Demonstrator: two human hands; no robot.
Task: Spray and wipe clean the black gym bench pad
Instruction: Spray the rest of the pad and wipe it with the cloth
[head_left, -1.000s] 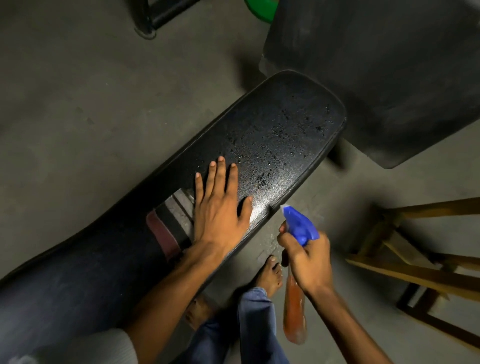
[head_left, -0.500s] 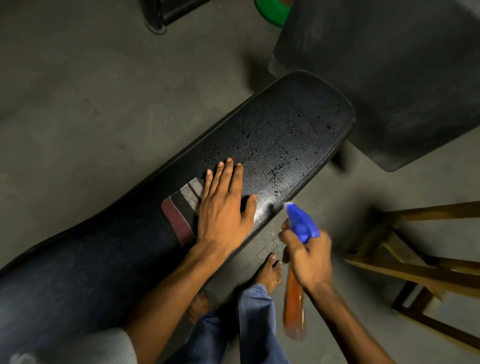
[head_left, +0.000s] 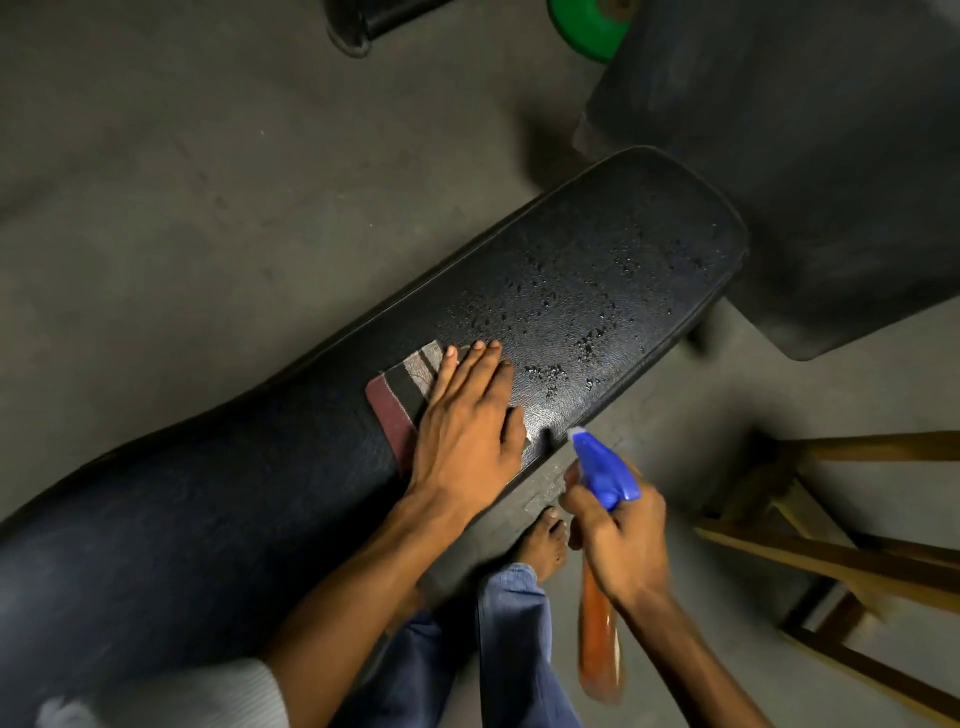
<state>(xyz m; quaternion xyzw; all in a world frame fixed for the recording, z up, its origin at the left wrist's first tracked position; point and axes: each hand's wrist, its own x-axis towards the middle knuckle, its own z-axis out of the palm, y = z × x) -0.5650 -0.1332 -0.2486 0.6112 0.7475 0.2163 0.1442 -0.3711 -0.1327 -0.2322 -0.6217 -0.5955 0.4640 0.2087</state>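
Observation:
The black bench pad runs from lower left to upper right, and spray droplets cover its far end. My left hand lies flat with straight fingers on a striped cloth, pressing it onto the pad. Only the cloth's left part shows beside the hand. My right hand grips the neck of a spray bottle with a blue head and an orange body. It holds the bottle just off the pad's near edge, nozzle pointing at the pad.
A second dark pad stands at the upper right. A wooden frame lies on the floor at right. A green disc and a black foot sit at the top. My bare feet stand under the bench edge.
My left hand has slid the cloth along the pad toward the wet far end, uncovering more of the cloth behind it. My right hand keeps the bottle beside the pad edge.

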